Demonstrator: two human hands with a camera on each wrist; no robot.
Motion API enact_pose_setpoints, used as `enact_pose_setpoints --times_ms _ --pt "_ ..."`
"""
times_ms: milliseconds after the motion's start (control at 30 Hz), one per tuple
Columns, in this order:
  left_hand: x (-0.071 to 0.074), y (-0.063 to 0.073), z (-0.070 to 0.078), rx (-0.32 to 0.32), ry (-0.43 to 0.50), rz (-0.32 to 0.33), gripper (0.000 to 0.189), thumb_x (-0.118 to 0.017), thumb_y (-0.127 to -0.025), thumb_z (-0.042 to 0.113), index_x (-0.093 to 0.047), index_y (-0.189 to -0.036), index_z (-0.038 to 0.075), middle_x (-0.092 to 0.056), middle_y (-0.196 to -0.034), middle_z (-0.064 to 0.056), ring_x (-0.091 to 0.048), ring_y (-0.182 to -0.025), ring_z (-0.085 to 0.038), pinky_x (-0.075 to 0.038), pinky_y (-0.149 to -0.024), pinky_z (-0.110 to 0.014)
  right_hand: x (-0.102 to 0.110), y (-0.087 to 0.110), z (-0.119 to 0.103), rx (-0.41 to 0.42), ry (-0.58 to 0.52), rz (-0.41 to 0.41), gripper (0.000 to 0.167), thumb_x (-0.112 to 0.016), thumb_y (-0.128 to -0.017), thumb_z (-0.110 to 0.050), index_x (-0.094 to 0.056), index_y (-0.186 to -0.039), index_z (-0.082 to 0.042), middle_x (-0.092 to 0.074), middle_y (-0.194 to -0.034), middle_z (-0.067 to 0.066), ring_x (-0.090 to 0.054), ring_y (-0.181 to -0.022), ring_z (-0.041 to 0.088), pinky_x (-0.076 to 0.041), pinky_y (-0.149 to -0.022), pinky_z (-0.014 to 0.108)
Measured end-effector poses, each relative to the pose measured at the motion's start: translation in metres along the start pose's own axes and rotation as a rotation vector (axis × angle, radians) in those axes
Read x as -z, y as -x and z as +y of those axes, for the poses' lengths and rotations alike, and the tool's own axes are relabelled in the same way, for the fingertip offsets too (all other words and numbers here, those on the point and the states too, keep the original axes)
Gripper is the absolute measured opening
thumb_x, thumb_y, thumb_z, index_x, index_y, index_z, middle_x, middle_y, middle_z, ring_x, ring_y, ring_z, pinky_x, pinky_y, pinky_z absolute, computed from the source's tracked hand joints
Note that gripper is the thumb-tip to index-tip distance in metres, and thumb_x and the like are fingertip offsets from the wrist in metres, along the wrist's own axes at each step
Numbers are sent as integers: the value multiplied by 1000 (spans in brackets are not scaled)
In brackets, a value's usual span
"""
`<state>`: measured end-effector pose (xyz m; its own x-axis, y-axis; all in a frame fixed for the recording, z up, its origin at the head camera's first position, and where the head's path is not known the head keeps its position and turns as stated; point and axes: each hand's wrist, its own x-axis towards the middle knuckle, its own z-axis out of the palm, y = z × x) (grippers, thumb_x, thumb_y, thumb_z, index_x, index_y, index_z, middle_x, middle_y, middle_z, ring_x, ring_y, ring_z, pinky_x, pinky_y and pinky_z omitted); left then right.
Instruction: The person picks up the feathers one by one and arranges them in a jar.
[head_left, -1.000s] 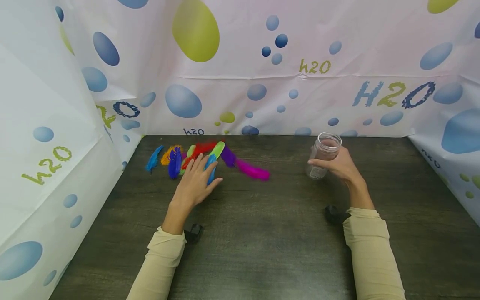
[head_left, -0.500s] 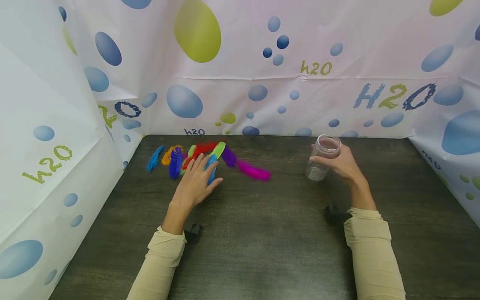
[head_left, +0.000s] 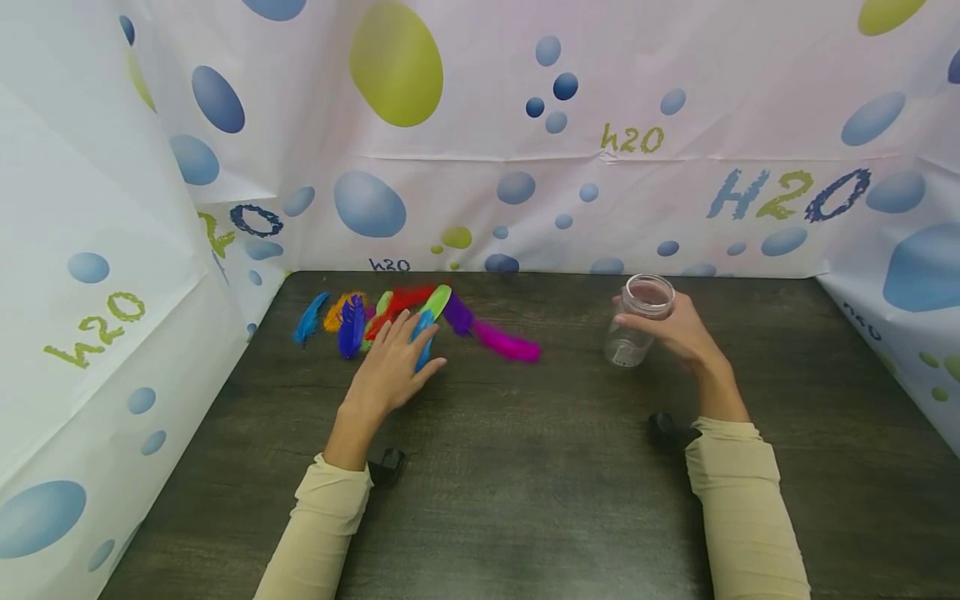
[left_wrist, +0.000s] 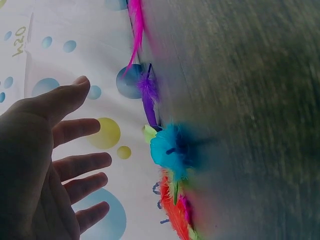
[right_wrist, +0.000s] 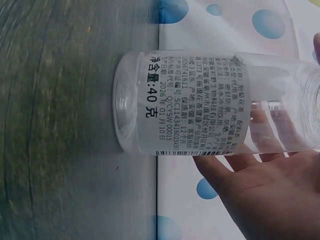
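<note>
A row of coloured feathers lies at the table's back left: blue (head_left: 309, 317), dark blue (head_left: 349, 325), red (head_left: 401, 300), green (head_left: 437, 297), purple (head_left: 456, 314) and pink (head_left: 506, 342). My left hand (head_left: 408, 350) lies flat with straight fingers on a light-blue feather (left_wrist: 167, 147) in that row. In the left wrist view the left hand (left_wrist: 65, 150) is spread beside the feathers. My right hand (head_left: 678, 329) grips a clear, empty, lidless jar (head_left: 636, 325), tilted with its base a little off the table. The right wrist view shows the jar (right_wrist: 200, 102), its white printed label, and my fingers (right_wrist: 260, 185) curled behind it.
The dark wooden table (head_left: 525, 467) is walled at the back and on both sides by a white sheet (head_left: 480, 167) printed with blue and green bubbles. Small black wrist mounts (head_left: 386, 465) sit under both cuffs.
The jar has shifted slightly left and tilted more in my right hand. My left hand has stayed on the feathers.
</note>
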<state>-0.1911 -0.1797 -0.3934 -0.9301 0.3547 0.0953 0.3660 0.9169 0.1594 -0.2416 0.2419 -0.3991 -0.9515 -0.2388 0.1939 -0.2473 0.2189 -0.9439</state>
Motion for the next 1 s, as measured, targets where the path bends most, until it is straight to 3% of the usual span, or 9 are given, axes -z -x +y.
enact_pose_setpoints --times_ms 367,633,1000 --pt "0 0 0 -32 2 0 58 -59 -106 38 -50 -152 3 -38 -160 -27 -27 -153 -45 -22 -124 -60 -5 -1 -1 29 -20 -53 41 -75 -93 0 -63 -131 -10 -75 -112 -9 -69 -105 5 -54 -86 18" --pt "-1 1 -1 -24 -6 7 59 -60 -106 39 -50 -152 5 -39 -160 -26 -27 -153 -44 -23 -124 -60 -12 -3 2 75 -84 -117 43 -74 -90 8 -58 -130 11 -77 -114 0 -71 -106 8 -55 -88 20" --pt "-3 -2 -5 -20 -31 27 57 -59 -106 39 -52 -150 5 -40 -159 -25 -29 -152 -44 -27 -121 -62 -22 -8 0 118 -102 -191 44 -73 -90 10 -55 -129 16 -75 -118 11 -70 -107 12 -56 -89 22"
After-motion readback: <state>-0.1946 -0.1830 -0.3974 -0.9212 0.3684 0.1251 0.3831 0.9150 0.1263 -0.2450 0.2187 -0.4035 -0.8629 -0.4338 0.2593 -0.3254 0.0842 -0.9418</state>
